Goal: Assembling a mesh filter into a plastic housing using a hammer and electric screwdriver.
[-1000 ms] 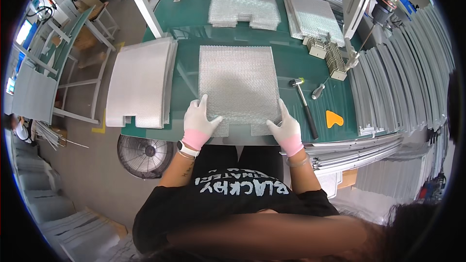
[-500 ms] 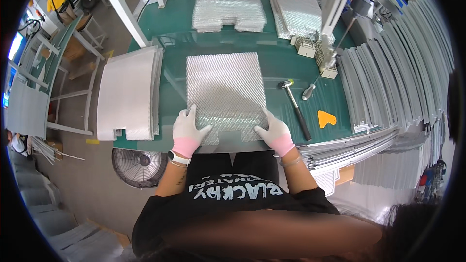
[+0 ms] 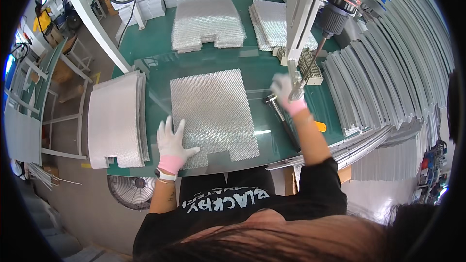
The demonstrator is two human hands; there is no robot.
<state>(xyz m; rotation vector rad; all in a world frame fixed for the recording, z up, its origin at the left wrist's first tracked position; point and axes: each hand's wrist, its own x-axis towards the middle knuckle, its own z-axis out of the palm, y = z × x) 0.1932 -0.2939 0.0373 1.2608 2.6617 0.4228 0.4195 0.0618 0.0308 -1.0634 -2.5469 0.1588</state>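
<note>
A silvery expanded-mesh sheet [image 3: 211, 111] with a notch in its near edge lies on the green table before me. My left hand [image 3: 174, 148], in a white glove with a pink cuff, rests at its near left edge, fingers spread. My right hand [image 3: 285, 90], gloved alike, reaches out beyond the sheet's right side. It is blurred and partly covered by a hanging metal bracket [image 3: 297, 34], so its grip is unclear. Close by it are a hammer [image 3: 286, 125] with a black handle and a row of pale metal blocks [image 3: 310, 70]. A yellow piece [image 3: 320, 126] shows beside my right forearm.
A power driver [image 3: 332, 19] with a long bit hangs at the right. Mesh stacks [image 3: 208, 22] stand at the back, and a stack of pale panels [image 3: 116, 121] lies at the left. Many grey panels [image 3: 388, 73] line the right side. A fan [image 3: 131, 191] sits on the floor.
My right hand has let go of the sheet's near right corner and moved up and right toward the blocks. The left hand stays at the sheet, which now lies slightly turned.
</note>
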